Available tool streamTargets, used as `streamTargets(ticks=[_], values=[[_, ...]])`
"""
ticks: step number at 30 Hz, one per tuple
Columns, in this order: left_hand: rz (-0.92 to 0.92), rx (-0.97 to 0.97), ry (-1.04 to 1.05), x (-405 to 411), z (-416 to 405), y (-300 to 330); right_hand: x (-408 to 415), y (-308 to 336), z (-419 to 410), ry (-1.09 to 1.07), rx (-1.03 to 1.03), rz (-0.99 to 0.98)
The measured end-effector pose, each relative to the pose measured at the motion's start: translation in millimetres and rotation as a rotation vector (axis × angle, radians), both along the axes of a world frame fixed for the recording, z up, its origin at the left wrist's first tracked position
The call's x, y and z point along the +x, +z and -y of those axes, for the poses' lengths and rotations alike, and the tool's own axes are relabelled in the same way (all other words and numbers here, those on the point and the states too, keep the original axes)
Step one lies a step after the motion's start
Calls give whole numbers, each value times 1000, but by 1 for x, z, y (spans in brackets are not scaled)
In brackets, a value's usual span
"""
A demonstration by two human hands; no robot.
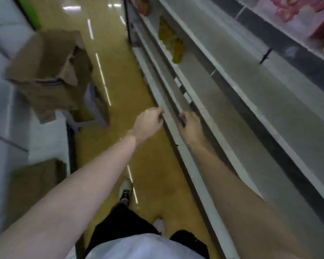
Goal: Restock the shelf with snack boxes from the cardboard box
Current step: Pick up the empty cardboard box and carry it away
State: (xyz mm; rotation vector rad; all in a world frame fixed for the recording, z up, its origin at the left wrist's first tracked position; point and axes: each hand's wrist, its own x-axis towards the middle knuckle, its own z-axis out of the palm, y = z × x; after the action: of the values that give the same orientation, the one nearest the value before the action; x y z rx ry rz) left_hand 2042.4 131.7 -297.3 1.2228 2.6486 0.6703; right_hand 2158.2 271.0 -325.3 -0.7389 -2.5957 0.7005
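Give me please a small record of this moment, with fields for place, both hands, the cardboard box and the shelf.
place: shop aisle, glossy yellow floor
left hand: stretched forward by the shelf edge, fingers loosely curled, holds nothing
right hand: at the front rail of the shelf, grip unclear through blur
cardboard box: open, flaps up, on the left of the aisle, out of both hands
shelf stock: mostly bare; yellow packets farther along, pink boxes higher up
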Motion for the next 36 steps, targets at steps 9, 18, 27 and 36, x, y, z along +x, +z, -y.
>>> streamTargets(ticks=[9, 18, 27, 36], values=[[15, -10, 543, -36, 200, 0, -117, -7, 168, 467, -89, -13], [22, -25, 835, -84, 334, 8, -209, -2, 302, 759, -98, 27], [21, 21, 777, -196, 362, 8, -310, 10, 323, 676, -102, 119], [49, 13, 629, -348, 330, -8, -433, 11, 300, 470, -198, 135]])
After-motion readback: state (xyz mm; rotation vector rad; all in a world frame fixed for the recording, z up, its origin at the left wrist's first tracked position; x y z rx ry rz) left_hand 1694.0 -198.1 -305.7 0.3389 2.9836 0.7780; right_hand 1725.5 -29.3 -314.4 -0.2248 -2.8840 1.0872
